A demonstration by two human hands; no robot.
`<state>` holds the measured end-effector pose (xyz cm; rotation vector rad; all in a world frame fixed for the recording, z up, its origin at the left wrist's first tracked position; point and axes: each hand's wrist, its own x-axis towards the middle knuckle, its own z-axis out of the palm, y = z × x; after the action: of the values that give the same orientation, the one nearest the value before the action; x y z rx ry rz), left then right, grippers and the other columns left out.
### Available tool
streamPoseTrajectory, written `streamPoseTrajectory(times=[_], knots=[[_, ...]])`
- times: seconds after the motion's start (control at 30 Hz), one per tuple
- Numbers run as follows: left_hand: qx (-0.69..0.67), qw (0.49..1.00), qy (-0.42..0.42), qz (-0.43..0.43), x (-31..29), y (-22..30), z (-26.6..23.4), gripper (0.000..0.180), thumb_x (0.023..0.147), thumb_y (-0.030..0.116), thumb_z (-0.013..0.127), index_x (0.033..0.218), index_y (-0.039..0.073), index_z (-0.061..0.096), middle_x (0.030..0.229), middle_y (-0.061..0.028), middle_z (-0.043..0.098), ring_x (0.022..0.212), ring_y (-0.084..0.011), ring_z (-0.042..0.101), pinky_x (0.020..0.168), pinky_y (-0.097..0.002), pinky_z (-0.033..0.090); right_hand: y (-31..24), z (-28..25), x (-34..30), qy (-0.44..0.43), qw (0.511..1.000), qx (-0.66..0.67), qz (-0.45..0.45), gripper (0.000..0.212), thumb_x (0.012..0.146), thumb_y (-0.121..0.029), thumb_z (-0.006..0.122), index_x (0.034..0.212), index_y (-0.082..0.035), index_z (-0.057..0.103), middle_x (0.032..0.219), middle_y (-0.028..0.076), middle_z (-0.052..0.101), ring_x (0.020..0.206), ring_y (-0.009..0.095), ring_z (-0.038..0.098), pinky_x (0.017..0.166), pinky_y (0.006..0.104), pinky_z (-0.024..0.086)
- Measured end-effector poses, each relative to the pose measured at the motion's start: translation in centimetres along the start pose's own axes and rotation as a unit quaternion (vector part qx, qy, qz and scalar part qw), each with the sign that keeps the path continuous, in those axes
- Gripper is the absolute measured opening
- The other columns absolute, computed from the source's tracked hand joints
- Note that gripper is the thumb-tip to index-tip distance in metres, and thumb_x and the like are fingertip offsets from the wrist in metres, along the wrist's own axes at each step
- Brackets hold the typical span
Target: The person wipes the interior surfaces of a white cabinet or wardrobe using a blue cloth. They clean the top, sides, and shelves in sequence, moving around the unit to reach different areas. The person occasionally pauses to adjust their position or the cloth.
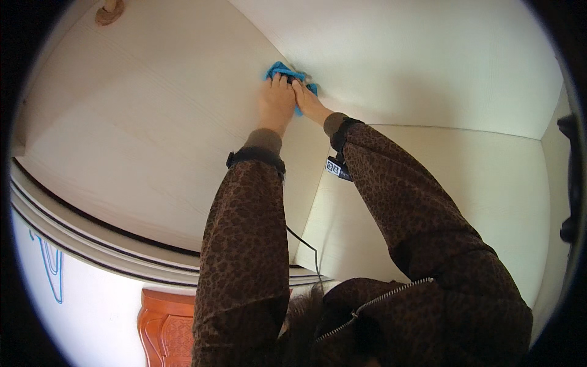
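Observation:
Both arms stretch away from me, and the hands meet at a seam between two pale panels. My left hand (276,105) presses with bent fingers on a blue cloth (282,68). Close against it, my right hand (312,105) grips the same cloth, part of which shows beyond its fingers. A small dark thing sits between the fingertips, too small to make out. The palms and the underside of the cloth are hidden.
Cream panels (440,55) with a faint grain form an enclosed corner around my arms. A round wooden fitting (110,13) is at the upper left. Dark-edged rails (110,229) curve along the lower left, with a blue wire hanger (52,269) and carved reddish wood (174,330) beyond.

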<state>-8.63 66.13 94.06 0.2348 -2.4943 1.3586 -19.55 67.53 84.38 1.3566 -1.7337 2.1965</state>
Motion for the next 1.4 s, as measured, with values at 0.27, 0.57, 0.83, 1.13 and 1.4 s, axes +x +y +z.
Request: streamPoseTrajectory(times=[0.27,0.57,0.83,1.13,1.4], knots=[[-0.003,0.999,-0.014,-0.047,-2.4,-1.8,-3.9,0.031,0.085,0.015,0.062,0.115,0.005,0.065,0.129,-0.0092,0.057,0.13,-0.0253,0.046,0.106,-0.0397,0.036,-3.6,2.0,-1.1,-0.018,0.995,0.001,-0.097,0.046,0.105,-0.023,0.026,0.139,0.007,0.032,0.149,0.03,0.027,0.138,0.046,0.025,0.115,0.0454,0.023],[0.024,0.981,0.008,-0.193,-10.8,-7.2,-9.4,0.04,0.085,0.012,0.059,0.124,0.004,0.059,0.128,-0.011,0.056,0.126,-0.0258,0.046,0.104,-0.0388,0.038,-13.5,8.5,-2.3,-0.067,0.955,-0.058,-0.284,0.061,0.104,-0.04,0.021,0.143,0.006,0.031,0.151,0.029,0.021,0.14,0.049,0.016,0.116,0.053,0.013],[0.022,0.979,-0.007,-0.204,-16.7,-3.4,-6.0,0.038,0.085,0.006,0.057,0.12,-0.009,0.058,0.132,-0.0163,0.053,0.127,-0.0343,0.047,0.105,-0.0433,0.039,-11.3,11.0,-8.6,-0.16,0.948,0.143,-0.234,0.063,0.103,-0.047,0.017,0.15,-0.005,0.023,0.152,0.031,0.014,0.14,0.055,0.011,0.115,0.0595,0.01],[0.017,0.98,-0.103,-0.17,-15.7,2.0,3.6,0.043,0.089,0.015,0.054,0.126,-0.007,0.055,0.137,-0.0155,0.049,0.132,-0.0322,0.042,0.11,-0.0422,0.034,-0.7,10.2,-9.7,-0.281,0.942,0.108,-0.145,0.055,0.105,-0.029,0.021,0.151,0.001,0.015,0.157,0.025,0.006,0.146,0.04,0.003,0.12,0.0451,0.008],[-0.015,0.985,-0.157,-0.076,-10.6,2.2,7.3,0.04,0.085,0.015,0.059,0.121,0.0,0.061,0.135,-0.0149,0.05,0.128,-0.0305,0.041,0.104,-0.0384,0.034,4.4,9.1,-8.2,-0.216,0.969,0.066,-0.101,0.054,0.105,-0.027,0.018,0.144,0.01,0.024,0.151,0.03,0.021,0.142,0.042,0.017,0.118,0.0433,0.017]])
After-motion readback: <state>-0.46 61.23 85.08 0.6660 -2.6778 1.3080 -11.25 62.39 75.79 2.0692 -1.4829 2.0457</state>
